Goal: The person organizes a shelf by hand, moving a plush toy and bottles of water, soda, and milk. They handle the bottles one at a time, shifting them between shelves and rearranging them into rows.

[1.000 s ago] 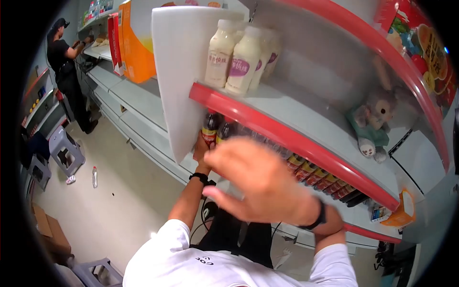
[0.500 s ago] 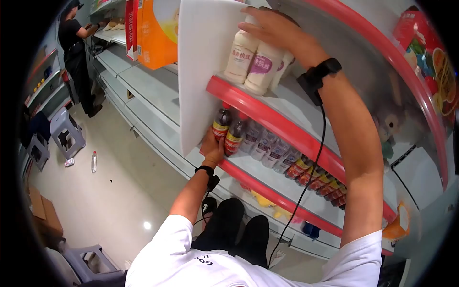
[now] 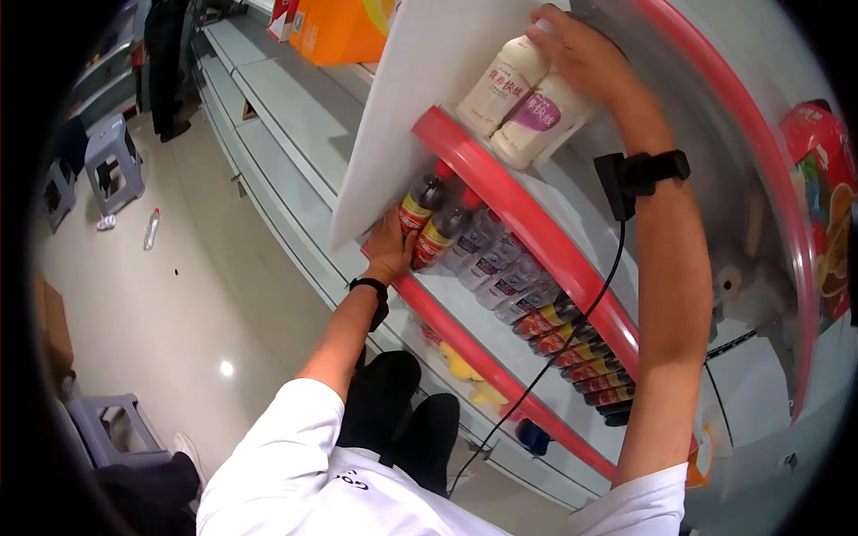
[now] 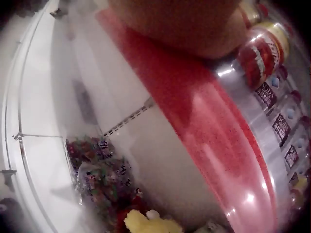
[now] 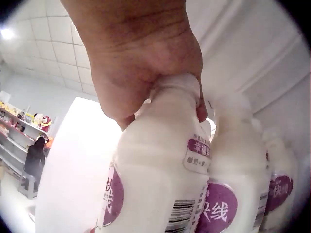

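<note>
Several white bottles (image 5: 155,150), purple "快线" labels (image 5: 218,208), right-hand fingers (image 3: 559,45) round one

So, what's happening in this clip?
A person in a white shirt has both hands on bottled drinks. The right grip holds a white bottle by its cap at the upper shelf, beside other white bottles. The left grip holds a red-capped dark bottle at the shelf below, where clear bottles and more dark bottles stand. Both held bottles are at their shelves.
</note>
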A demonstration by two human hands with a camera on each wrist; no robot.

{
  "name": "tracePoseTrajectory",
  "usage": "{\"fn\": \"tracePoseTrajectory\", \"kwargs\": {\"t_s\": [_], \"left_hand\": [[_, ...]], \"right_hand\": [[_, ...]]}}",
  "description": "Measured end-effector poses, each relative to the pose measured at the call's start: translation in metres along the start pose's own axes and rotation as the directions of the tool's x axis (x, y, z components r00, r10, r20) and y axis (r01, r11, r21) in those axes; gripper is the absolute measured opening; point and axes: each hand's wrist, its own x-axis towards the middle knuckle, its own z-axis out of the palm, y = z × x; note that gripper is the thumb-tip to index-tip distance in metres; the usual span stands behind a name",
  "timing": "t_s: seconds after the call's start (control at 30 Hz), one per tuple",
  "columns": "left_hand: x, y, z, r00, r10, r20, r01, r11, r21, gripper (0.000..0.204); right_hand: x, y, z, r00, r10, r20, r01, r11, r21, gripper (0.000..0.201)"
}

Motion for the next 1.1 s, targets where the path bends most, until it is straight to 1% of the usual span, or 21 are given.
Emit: {"fn": "tracePoseTrajectory", "kwargs": {"t_s": [0.03, 0.13, 0.23, 0.33, 0.43, 0.47, 0.53, 0.63, 0.73, 0.77, 0.83, 0.87, 0.9, 0.93, 1.0, 1.03, 1.07, 1.1], "left_hand": [[0.0, 0.005, -0.004, 1.0, -0.012, 0.006, 0.012, 1.0, -0.016, 0.066], [-0.001, 0.002, 0.001, 1.0, -0.009, -0.029, 0.01, 0.999, 0.032, 0.067], [-0.002, 0.003, -0.001, 0.999, 0.002, -0.041, -0.002, 1.0, 0.007, 0.066], [-0.001, 0.004, -0.002, 1.0, -0.018, -0.016, 0.018, 1.0, -0.001, 0.066], [0.0, 0.003, -0.001, 0.999, -0.006, -0.037, 0.006, 1.0, -0.007, 0.067], [0.0, 0.002, 0.0, 0.999, 0.001, -0.045, -0.001, 1.0, 0.001, 0.068], [-0.002, 0.001, 0.001, 0.999, 0.011, -0.053, -0.01, 1.0, 0.015, 0.068], [-0.004, -0.007, 0.01, 0.99, 0.057, -0.131, -0.05, 0.997, 0.053, 0.069], [-0.004, -0.009, 0.01, 0.999, -0.037, -0.03, 0.038, 0.999, 0.034, 0.07], [-0.003, -0.01, 0.012, 0.998, -0.068, -0.005, 0.069, 0.997, 0.042, 0.07], [-0.003, -0.008, 0.011, 0.998, -0.055, -0.026, 0.056, 0.998, 0.04, 0.07], [-0.002, -0.007, 0.011, 0.998, -0.046, -0.033, 0.047, 0.998, 0.035, 0.07], [-0.002, -0.008, 0.01, 0.998, -0.065, -0.022, 0.064, 0.997, -0.038, 0.069], [0.0, -0.004, 0.013, 0.998, -0.039, -0.043, 0.037, 0.999, -0.038, 0.068], [-0.004, -0.005, 0.008, 0.997, -0.002, -0.071, 0.001, 1.0, -0.012, 0.067], [-0.001, 0.008, -0.006, 0.996, -0.084, -0.006, 0.083, 0.994, -0.066, 0.066], [-0.003, 0.005, -0.006, 0.998, -0.053, -0.032, 0.051, 0.997, -0.057, 0.067], [-0.003, 0.0, -0.005, 0.998, -0.02, -0.059, 0.017, 0.999, -0.048, 0.067]], "right_hand": [[0.001, 0.0, 0.0, 1.0, 0.017, 0.007, -0.017, 1.0, 0.021, 0.035], [0.003, 0.005, 0.0, 0.999, 0.029, 0.021, -0.03, 0.998, 0.055, 0.035], [0.003, 0.004, -0.004, 0.998, 0.027, 0.061, -0.029, 0.998, 0.047, 0.036], [0.006, 0.003, -0.004, 0.995, 0.059, 0.079, -0.055, 0.997, -0.048, 0.034], [-0.001, 0.006, -0.005, 0.998, -0.06, -0.009, 0.058, 0.981, -0.186, 0.04], [-0.005, 0.006, -0.007, 0.996, -0.083, -0.044, 0.073, 0.976, -0.204, 0.04], [-0.025, 0.0, -0.014, 0.987, -0.124, -0.104, 0.096, 0.966, -0.238, 0.04], [-0.053, -0.009, -0.026, 0.931, -0.27, -0.246, 0.198, 0.939, -0.281, 0.035], [-0.089, -0.042, -0.057, 0.965, -0.165, -0.205, 0.076, 0.92, -0.384, 0.032], [-0.099, -0.051, -0.069, 0.96, -0.191, -0.204, 0.091, 0.903, -0.42, 0.033], [-0.123, -0.065, -0.099, 0.95, -0.245, -0.193, 0.119, 0.857, -0.502, 0.035], [-0.135, -0.074, -0.114, 0.941, -0.263, -0.211, 0.129, 0.859, -0.496, 0.036], [-0.147, -0.084, -0.127, 0.933, -0.28, -0.228, 0.14, 0.862, -0.488, 0.037], [-0.161, -0.092, -0.137, 0.924, -0.294, -0.243, 0.152, 0.868, -0.472, 0.038], [-0.193, -0.108, -0.147, 0.946, -0.162, -0.279, 0.075, 0.951, -0.3, 0.051], [-0.208, -0.125, -0.147, 0.97, -0.028, -0.243, -0.024, 0.978, -0.208, 0.06], [-0.219, -0.133, -0.139, 0.979, -0.024, -0.205, 0.004, 0.995, -0.101, 0.064], [-0.229, -0.147, -0.13, 0.995, -0.033, -0.092, 0.039, 0.997, 0.062, 0.06]]}}
